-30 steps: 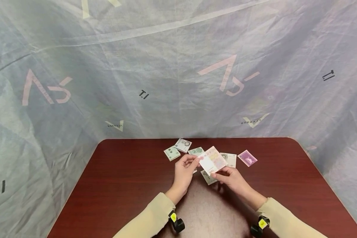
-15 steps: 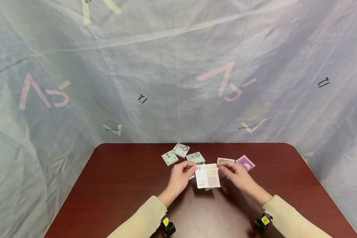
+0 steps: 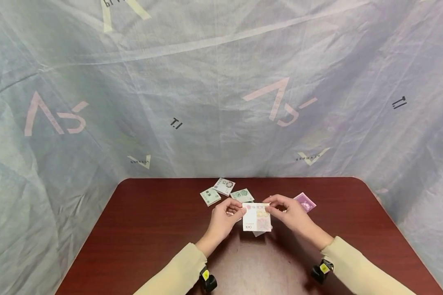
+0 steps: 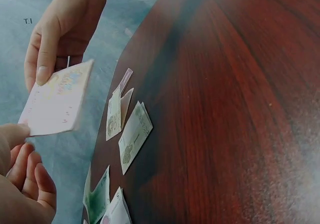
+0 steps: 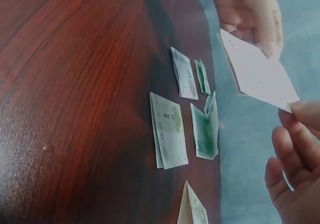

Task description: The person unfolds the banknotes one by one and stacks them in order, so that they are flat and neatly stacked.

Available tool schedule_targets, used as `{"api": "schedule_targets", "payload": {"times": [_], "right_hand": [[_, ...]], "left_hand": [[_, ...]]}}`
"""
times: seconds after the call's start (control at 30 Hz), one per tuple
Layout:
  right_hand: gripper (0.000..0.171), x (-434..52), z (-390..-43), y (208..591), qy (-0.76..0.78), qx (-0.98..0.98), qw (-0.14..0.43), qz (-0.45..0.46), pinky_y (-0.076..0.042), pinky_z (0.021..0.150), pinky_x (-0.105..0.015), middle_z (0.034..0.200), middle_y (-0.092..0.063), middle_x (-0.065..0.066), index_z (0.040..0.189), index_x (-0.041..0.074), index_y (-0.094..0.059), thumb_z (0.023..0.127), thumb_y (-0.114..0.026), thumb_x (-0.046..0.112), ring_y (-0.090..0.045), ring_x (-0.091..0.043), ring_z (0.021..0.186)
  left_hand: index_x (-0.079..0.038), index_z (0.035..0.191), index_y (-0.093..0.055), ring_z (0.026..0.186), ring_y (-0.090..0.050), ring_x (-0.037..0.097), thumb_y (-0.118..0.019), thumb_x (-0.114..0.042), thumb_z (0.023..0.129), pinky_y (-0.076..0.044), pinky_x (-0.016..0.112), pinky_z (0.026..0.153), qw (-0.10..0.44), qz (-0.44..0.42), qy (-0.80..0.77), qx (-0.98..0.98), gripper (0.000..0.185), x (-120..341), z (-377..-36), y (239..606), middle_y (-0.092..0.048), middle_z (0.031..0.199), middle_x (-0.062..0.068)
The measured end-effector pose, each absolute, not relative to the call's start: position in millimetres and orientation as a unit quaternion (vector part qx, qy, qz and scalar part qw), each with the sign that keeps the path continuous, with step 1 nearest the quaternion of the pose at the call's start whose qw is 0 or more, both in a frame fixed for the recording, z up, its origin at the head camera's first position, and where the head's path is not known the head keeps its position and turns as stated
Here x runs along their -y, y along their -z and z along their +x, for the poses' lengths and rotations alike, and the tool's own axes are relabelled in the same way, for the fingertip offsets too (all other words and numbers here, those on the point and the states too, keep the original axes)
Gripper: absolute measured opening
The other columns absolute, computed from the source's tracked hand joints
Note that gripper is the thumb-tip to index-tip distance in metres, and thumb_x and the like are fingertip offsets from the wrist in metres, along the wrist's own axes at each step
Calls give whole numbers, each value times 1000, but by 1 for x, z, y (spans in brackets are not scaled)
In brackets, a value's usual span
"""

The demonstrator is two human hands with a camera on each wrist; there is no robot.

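Up off the table, both hands hold a pale pink folded banknote (image 3: 256, 219) marked 100. My left hand (image 3: 223, 217) pinches its upper left corner between thumb and index finger, the other fingers curled loosely below. At the upper right corner, my right hand (image 3: 291, 211) grips it with the thumb on the near face. The right wrist view shows the folded layers of the banknote (image 5: 255, 73) edge-on. Beneath it stands a folded greenish 1 banknote (image 5: 170, 129), mostly hidden in the head view.
Further back lie a folded green banknote (image 3: 242, 195), a grey one (image 3: 224, 186) and a pale green one (image 3: 210, 196). A purple banknote (image 3: 305, 203) lies beyond the right hand. Grey cloth (image 3: 206, 102) hangs behind the dark red table (image 3: 151, 237).
The pink banknote has come down and turned from slanted to level. My right hand has shifted from its lower right corner to the upper right one; my left hand keeps its pinch.
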State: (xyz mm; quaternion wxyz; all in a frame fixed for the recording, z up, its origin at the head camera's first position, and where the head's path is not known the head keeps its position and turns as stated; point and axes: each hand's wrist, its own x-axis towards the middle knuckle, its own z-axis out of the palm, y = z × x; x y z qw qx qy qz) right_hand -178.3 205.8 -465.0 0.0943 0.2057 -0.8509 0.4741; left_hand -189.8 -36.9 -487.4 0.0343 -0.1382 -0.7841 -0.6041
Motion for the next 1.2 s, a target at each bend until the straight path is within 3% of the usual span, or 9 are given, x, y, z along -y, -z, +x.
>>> {"api": "schedule_targets", "payload": {"times": [0.57, 0.87, 1.2], "right_hand": [[20, -203, -178, 470, -455, 862, 111, 193, -47, 59, -26, 84, -71, 7, 112, 10, -73, 93, -75, 4, -58, -8, 69], [20, -197, -180, 471, -445, 862, 126, 208, -48, 58, -26, 82, -71, 8, 108, 14, -74, 92, -76, 2, -57, -9, 65], [20, -199, -180, 468, -420, 872, 147, 203, -45, 57, -23, 81, -71, 9, 107, 15, -74, 92, -77, 3, -54, -6, 63]], "left_hand": [[-8, 91, -80, 72, -62, 3, -82, -14, 90, -51, 19, 68, 43, -122, 594, 794, 7, 35, -188, 491, -74, 79, 2], [-11, 90, -72, 66, -57, 3, -83, -11, 87, -46, 18, 64, 66, -106, 602, 789, 11, 39, -184, 491, -71, 75, -1], [-12, 84, -71, 72, -59, 4, -81, -10, 89, -48, 18, 67, 80, -128, 586, 796, 11, 32, -186, 492, -67, 76, -2]]}}
